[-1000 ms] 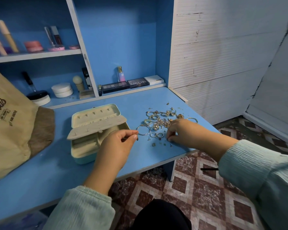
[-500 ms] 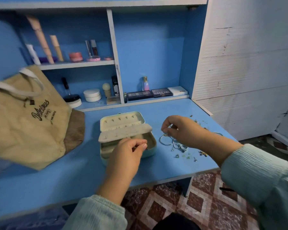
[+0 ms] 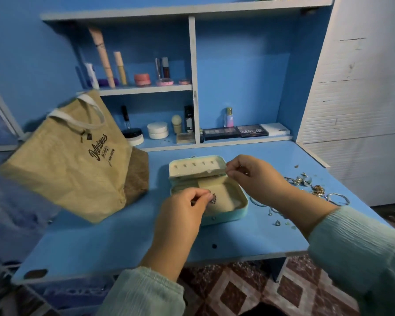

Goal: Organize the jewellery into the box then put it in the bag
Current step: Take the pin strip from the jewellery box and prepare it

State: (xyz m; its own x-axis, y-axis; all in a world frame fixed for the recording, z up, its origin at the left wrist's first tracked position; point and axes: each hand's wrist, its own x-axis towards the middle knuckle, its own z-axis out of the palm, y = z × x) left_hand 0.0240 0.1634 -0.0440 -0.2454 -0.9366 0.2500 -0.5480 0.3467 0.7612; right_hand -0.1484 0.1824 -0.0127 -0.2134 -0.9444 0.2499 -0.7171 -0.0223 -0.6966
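Box (image 3: 237,210): rounded-rectangle, pale mint shell, beige matte lining, lid open, centre of glossy blue surface (image 3: 105,245). Left hand (image 3: 183,210) grip pinched on small dark earring (image 3: 213,199) over the tray. Right hand (image 3: 251,176) grip pinched together at lid edge, contents unclear. Loose metal jewellery (image 3: 317,190) at box's 3 o'clock. Woven jute bag (image 3: 73,160) at 9 o'clock.

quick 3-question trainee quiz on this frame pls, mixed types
1. True or false: the jewellery box has its lid shut.
2. The left hand pinches a small piece over: A) the bag B) the box's open tray C) the shelf
3. Fill in: the loose jewellery lies on the desk to the ___ of the box.

Key
1. False; it is open.
2. B
3. right; the right hand pinches something small by the lid's corner.
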